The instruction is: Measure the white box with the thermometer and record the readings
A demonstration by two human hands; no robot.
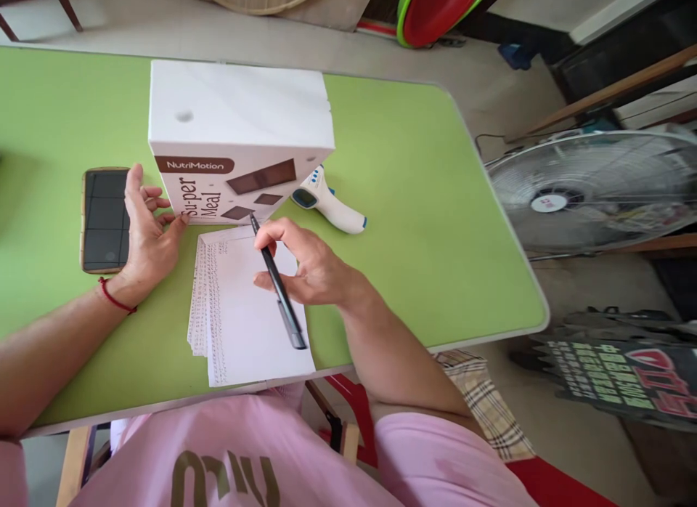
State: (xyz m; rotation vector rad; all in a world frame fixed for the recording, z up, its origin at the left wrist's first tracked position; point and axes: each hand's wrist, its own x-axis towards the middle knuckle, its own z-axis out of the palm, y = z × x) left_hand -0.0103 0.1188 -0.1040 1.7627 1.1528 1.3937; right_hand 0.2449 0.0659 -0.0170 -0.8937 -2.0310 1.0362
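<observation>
A black pen (279, 282) is held in my right hand (313, 264), slanting above the paper with one end up near the front of the box. Beneath it lies a white sheet of paper (255, 333) with rows of small handwriting along its left side, on top of other written sheets. A white NutriMotion Super Meal box (239, 104) stands upright behind the papers. My left hand (149, 227) is at the box's lower left corner, thumb on the front and fingers against the side edge. Close to that hand lies a dark phone (104, 220) in a tan case.
A white infrared thermometer (332, 202) lies right of the box on the green table (425, 224). Past the table's right edge stand a large fan (549, 202) and a dark lettered bag or sign (615, 369). A checked cloth (484, 398) hangs below.
</observation>
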